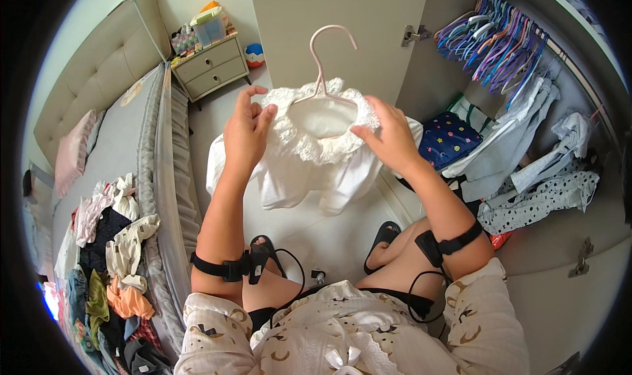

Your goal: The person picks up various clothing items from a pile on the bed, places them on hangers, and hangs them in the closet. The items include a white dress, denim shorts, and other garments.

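Observation:
A white blouse [296, 182] with a ruffled lace collar hangs before me on a pale pink clothes hanger [320, 64]. The hook of the hanger rises through the neck opening, and its shoulders are mostly hidden inside the cloth. My left hand [248, 128] holds the collar's left edge at the thumb, with the index finger lifted away. On the other side my right hand [392, 135] grips the collar, thumb on top of the lace and fingers behind it.
To the right, an open wardrobe has many-coloured hangers [493, 39] on a rail [577, 74], hung clothes [513, 133] and a dark blue patterned bag [449, 138]. A bed [111, 143] at left bears piled clothes [108, 256]. A nightstand [212, 69] and ball [255, 56] stand beyond.

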